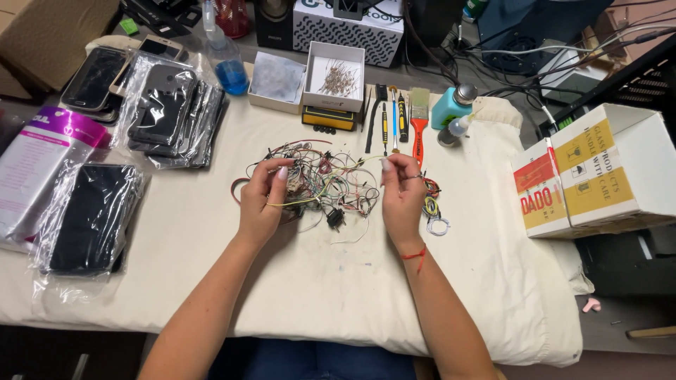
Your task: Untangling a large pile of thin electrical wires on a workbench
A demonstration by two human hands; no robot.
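Observation:
A tangle of thin coloured wires lies in the middle of a cream cloth that covers the table. My left hand rests on the left side of the tangle, fingers pinched on a yellowish wire that runs across to the right. On the tangle's right side, my right hand pinches a wire strand between thumb and fingers. A red thread is tied round my right wrist. Small coiled wires lie just right of my right hand.
Bagged phones and dark panels lie at the left. At the back stand an open white box of small parts, hand tools, an orange-handled brush, bottles and a blue spray bottle. Cardboard boxes sit right.

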